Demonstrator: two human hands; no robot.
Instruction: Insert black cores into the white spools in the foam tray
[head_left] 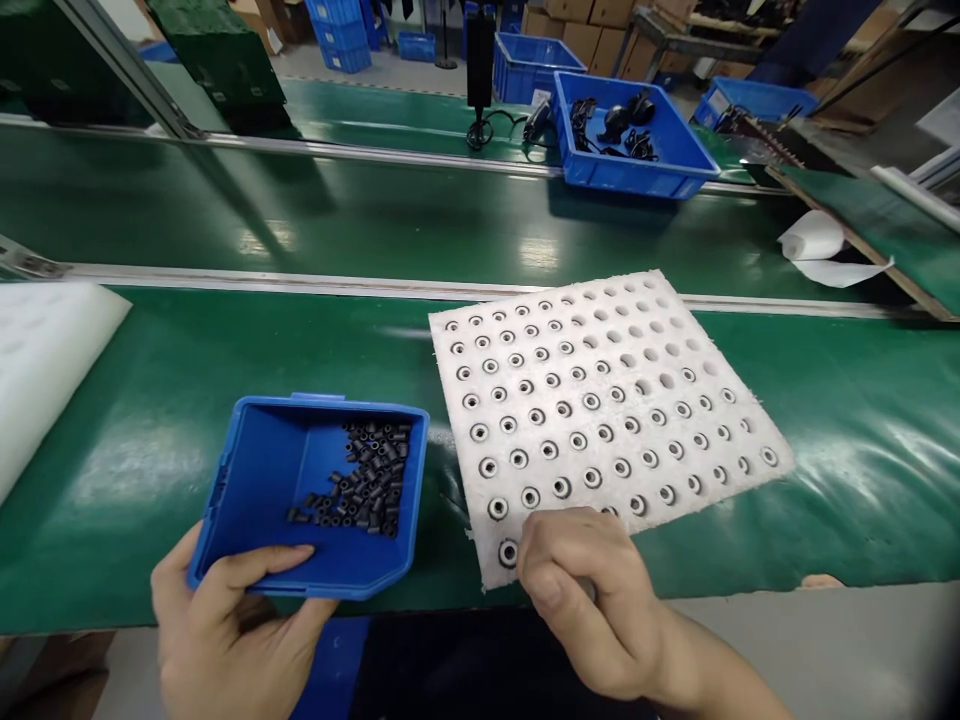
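My left hand (232,630) grips the near left edge of a blue plastic bin (262,460), with some fingers over its rim. Small black cylindrical sleeves (371,480) lie heaped along the bin's right side. My right hand (589,605) is closed over the near edge of a white foam tray (540,555); whatever its fingertips hold is hidden. Round metallic-looking pieces with dark centres (577,440) sit in many of the tray's holes. Toward the far right corner several holes hold nothing.
A second white foam sheet (52,350) lies at the far left. Beyond the metal rail (300,283) runs a green belt (420,220). A blue crate (637,180) with black cabled parts stands at the back. A white roll (814,237) rests at the right.
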